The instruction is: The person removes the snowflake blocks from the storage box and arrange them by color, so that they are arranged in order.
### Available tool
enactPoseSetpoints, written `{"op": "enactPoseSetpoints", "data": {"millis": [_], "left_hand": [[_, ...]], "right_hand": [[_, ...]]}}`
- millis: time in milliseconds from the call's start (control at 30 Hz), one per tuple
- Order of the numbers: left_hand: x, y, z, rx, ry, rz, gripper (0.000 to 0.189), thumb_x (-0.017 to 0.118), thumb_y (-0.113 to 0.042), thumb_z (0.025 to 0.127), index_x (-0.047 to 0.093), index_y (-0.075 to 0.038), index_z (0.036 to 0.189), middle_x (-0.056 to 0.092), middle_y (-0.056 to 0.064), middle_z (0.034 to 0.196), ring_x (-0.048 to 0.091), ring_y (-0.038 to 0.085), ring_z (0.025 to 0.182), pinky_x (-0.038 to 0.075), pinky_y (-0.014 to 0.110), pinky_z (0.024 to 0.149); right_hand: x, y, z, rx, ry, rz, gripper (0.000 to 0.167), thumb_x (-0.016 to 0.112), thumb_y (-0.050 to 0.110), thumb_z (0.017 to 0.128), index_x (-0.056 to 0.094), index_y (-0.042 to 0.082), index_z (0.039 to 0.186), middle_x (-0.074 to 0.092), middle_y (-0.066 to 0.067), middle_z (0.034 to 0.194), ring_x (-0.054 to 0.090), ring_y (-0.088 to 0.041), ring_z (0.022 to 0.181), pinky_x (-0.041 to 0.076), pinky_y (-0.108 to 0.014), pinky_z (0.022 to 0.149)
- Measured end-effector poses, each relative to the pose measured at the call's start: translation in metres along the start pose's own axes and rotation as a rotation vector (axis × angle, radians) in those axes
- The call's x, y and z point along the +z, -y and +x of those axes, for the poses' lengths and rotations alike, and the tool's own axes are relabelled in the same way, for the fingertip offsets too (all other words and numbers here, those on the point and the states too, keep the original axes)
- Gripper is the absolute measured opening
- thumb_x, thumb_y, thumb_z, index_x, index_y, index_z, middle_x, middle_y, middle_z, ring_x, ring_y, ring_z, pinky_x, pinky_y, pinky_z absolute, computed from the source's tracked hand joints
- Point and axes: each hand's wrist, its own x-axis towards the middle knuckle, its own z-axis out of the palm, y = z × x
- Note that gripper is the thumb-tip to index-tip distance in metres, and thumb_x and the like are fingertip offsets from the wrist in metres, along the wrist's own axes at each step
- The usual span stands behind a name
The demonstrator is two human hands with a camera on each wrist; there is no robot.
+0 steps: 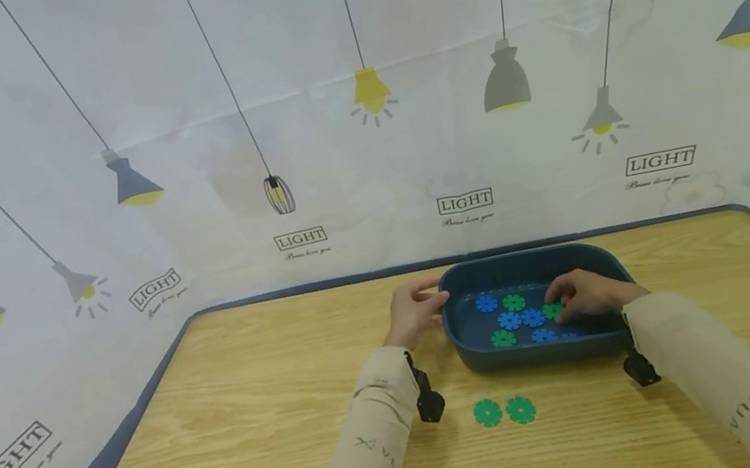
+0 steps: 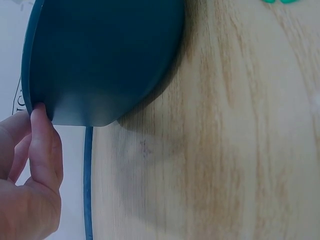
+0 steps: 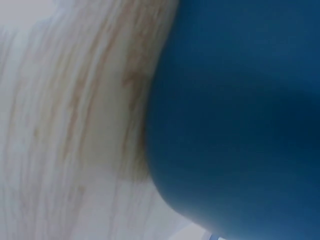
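While hands (image 1: 419,315) work — tub wall (image 1: 543,354) part-hides blue discs (image 1: 543,335).

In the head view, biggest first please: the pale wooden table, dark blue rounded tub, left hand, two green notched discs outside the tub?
1. Pale wooden table
2. Dark blue rounded tub
3. Left hand
4. Two green notched discs: too alike to rank

place: tabletop booth, wider room unclear | lamp-print sheeting (image 1: 350,180) around | wood-grain table (image 1: 247,407)

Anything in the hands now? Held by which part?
Left hand: the dark teal tray, by the rim at its left end. Right hand: at a green disc inside; whether it's gripped can't be told.
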Motion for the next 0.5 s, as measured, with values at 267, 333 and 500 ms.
{"op": "enactPoseSetpoints", "data": {"millis": [267, 333, 500], "left_hand": [[-0.0005, -0.0003, -0.0019, 0.019, 0.005, 0.008, 0.032, 0.063, -0.007, 0.082, 0.06, -0.004, 0.114, 0.063, 0.013, 0.089, 0.061, 0.033, 0.085, 0.052, 0.028, 0.055], [-0.0006, -0.0006, -0.0023, 0.022, 0.01, 0.008, 0.032, 0.062, -0.008, 0.082, 0.059, -0.004, 0.114, 0.063, 0.013, 0.09, 0.061, 0.033, 0.085, 0.052, 0.029, 0.055], [-0.0005, -0.0006, -0.0017, 0.014, 0.006, 0.005, 0.032, 0.063, -0.007, 0.082, 0.06, -0.004, 0.114, 0.063, 0.013, 0.089, 0.061, 0.032, 0.085, 0.052, 0.028, 0.054]], "right_hand": [[-0.0001, 0.0017, -0.0046, -0.022, 0.001, 0.001, 0.028, 0.07, 0.005, 0.072, 0.054, -0.006, 0.093, 0.051, -0.008, 0.081, 0.046, -0.018, 0.075, 0.042, -0.029, 0.063], [-0.001, 0.0015, -0.0063, -0.031, -0.005, 0.008, 0.026, 0.07, 0.005, 0.072, 0.054, -0.005, 0.09, 0.053, -0.009, 0.082, 0.048, -0.018, 0.075, 0.043, -0.03, 0.064], [-0.002, 0.0023, -0.0082, -0.051, -0.008, 0.021, 0.023, 0.07, 0.004, 0.073, 0.054, -0.005, 0.088, 0.054, -0.008, 0.08, 0.049, -0.018, 0.073, 0.044, -0.03, 0.063]]}}
